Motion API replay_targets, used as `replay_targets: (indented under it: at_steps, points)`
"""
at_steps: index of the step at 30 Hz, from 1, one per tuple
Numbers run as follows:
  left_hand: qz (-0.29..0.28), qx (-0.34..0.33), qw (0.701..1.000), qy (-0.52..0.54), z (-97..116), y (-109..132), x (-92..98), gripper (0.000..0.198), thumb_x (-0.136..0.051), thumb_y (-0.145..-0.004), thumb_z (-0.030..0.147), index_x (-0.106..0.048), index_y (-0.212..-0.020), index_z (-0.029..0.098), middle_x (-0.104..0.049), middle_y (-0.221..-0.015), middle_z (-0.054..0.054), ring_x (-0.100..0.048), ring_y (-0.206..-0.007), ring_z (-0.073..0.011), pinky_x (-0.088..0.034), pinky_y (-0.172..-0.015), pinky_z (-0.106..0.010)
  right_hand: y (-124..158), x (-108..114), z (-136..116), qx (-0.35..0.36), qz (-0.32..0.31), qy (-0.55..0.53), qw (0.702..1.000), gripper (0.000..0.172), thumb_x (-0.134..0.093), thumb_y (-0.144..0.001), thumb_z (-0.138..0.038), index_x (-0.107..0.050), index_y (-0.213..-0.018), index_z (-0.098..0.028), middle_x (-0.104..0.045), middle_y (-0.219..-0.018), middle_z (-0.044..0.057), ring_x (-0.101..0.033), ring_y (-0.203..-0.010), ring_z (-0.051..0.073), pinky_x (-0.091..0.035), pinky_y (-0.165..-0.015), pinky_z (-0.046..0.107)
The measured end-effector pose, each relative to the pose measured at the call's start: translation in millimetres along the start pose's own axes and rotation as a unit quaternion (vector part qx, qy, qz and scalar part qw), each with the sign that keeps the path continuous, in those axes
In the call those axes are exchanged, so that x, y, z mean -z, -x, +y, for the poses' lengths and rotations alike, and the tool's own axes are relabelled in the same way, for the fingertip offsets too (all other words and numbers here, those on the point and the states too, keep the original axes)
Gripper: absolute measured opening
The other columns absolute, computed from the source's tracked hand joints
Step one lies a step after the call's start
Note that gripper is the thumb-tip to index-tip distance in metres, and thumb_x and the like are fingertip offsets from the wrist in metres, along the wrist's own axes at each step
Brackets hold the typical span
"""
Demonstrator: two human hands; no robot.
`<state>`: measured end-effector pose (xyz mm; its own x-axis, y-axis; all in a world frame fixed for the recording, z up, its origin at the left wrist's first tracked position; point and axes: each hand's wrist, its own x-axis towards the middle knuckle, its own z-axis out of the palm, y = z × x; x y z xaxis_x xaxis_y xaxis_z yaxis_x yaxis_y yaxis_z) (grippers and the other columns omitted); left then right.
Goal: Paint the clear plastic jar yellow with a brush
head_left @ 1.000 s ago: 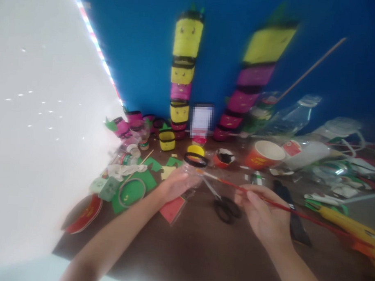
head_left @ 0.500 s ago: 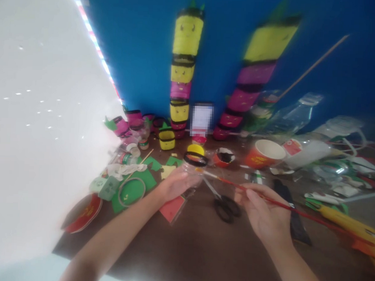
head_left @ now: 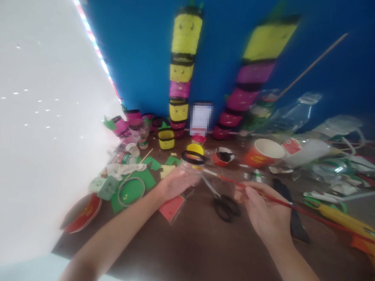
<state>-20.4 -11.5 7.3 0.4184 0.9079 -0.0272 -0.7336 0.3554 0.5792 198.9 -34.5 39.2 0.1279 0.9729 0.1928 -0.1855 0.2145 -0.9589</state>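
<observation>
My left hand (head_left: 180, 182) is closed around a clear plastic cup (head_left: 191, 167) with a black rim, cut like the bottom of a bottle. Between thumb and fingers, my right hand (head_left: 262, 206) grips a long red paintbrush (head_left: 232, 181). The brush's yellow-tinted bristles are at the near side of the cup, just below the black rim; I cannot tell whether they touch it. Scissors (head_left: 225, 205) with black handles lie on the table between my hands. A red paper piece (head_left: 172, 209) is under my left wrist. Directly behind the cup stands a yellow pot (head_left: 195, 149).
Stacked yellow and pink painted cups (head_left: 179, 91) rise at the blue wall, with a second leaning stack (head_left: 247, 89) to their right. Paper cups, plastic bottles (head_left: 294, 113) and a yellow glue gun (head_left: 347, 226) crowd the right. Green paper (head_left: 149, 180) and a tape ring (head_left: 131, 192) lie left.
The cup in my left hand has shifted slightly left, and the brush tip has moved a little left and down with it. Both hands keep their hold.
</observation>
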Motion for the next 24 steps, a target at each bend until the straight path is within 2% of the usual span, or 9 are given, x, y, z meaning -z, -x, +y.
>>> replay_targets:
  at_steps: [11, 15, 19, 24]
  points:
    - [0.034, 0.015, 0.999, 0.030, 1.2, 0.4, -0.7, 0.027, -0.061, -0.070, 0.025, -0.065, -0.095, 0.014, -0.070, -0.096, -0.008, -0.063, -0.093, -0.0204, -0.036, -0.096, -0.037, -2.9, 3.4, 2.2, 0.006, 0.009, 0.019, 1.000, 0.013, -0.072, -0.068, -0.032, -0.068, -0.074, -0.022, -0.067, -0.063, 0.001, -0.060, -0.049, 0.012, -0.051, -0.048, 0.026]
    - [0.044, 0.014, 0.998, 0.036, 2.5, 0.4, -0.9, 0.032, -0.062, -0.070, 0.029, -0.064, -0.099, 0.015, -0.068, -0.098, -0.008, -0.062, -0.094, -0.0192, -0.036, -0.097, -0.035, -5.1, 6.0, 0.4, 0.011, 0.018, -0.012, 1.000, 0.013, -0.074, -0.067, -0.032, -0.068, -0.074, -0.022, -0.068, -0.063, 0.001, -0.061, -0.051, 0.012, -0.050, -0.046, 0.024]
    - [0.020, -0.004, 1.000, 0.004, 1.5, -0.2, -2.7, 0.033, -0.065, -0.068, 0.025, -0.064, -0.099, 0.014, -0.068, -0.100, -0.009, -0.062, -0.096, -0.0200, -0.036, -0.098, -0.036, -3.6, 2.1, -2.6, -0.008, 0.033, -0.050, 0.998, 0.014, -0.073, -0.068, -0.035, -0.068, -0.069, -0.022, -0.066, -0.059, 0.001, -0.057, -0.045, 0.011, -0.045, -0.041, 0.023]
    - [-0.021, -0.031, 0.998, -0.041, -0.6, -0.7, -5.7, 0.034, -0.067, -0.067, 0.022, -0.064, -0.100, 0.015, -0.066, -0.106, -0.009, -0.060, -0.102, -0.0220, -0.033, -0.102, -0.039, 1.7, -5.3, 0.9, -0.012, 0.033, -0.023, 0.999, 0.020, -0.071, -0.070, -0.040, -0.068, -0.069, -0.020, -0.064, -0.058, 0.002, -0.057, -0.044, 0.012, -0.045, -0.040, 0.024]
